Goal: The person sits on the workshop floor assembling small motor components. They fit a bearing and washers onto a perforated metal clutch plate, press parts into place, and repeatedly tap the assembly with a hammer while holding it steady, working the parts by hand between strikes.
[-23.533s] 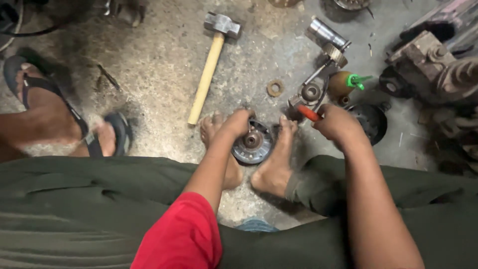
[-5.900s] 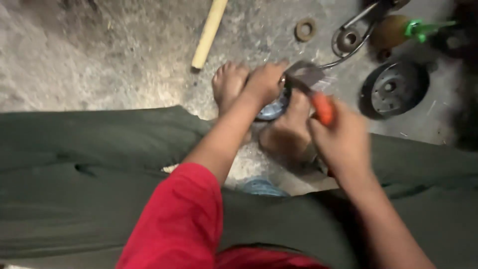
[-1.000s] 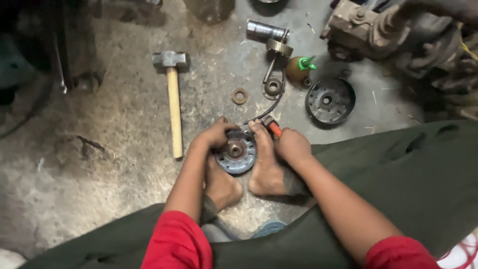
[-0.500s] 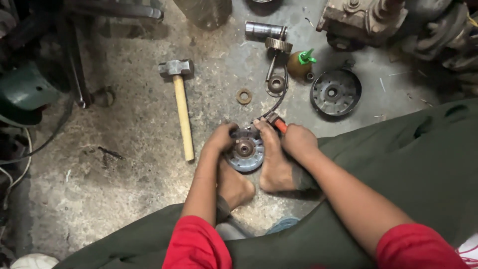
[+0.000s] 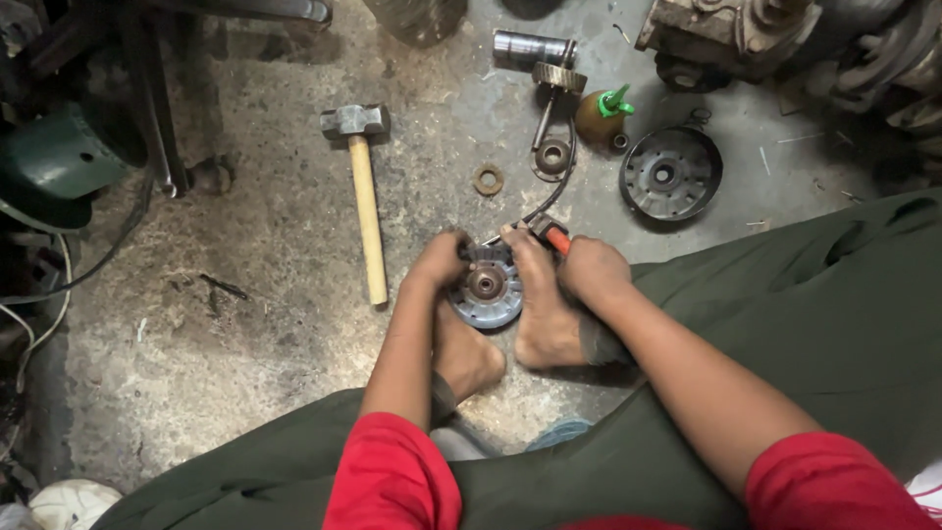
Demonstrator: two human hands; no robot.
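Sitting on concrete floor [image 5: 245,324], round metal clutch-type disc [image 5: 488,288] wedged betw. my two bare feet, flat on the floor, hub facing up. My left hand [image 5: 439,261] is clamped on the disc's left rim, fingers curled over the edge. My right hand [image 5: 592,272] is clenched round an orange-handled tool [image 5: 556,238], prob. pliers or a screwdriver; its tip sits at the disc's upper right edge, tip itself too small to make out. Left foot [image 5: 463,353] under/left of disc, right foot [image 5: 540,304] pressed against its right side.

Around: wooden-handled sledge hammer [image 5: 361,186] lies well left of disc, head away from me. Small rusty ring [image 5: 488,180] on floor just beyond the disc. Further out, a dark drum-shaped housing [image 5: 671,174] to the right, an oil bottle w/ green spout [image 5: 602,111] near it, and a geared shaft [image 5: 543,59] at top. Grimy engine parts [image 5: 785,39] in the top right corner.
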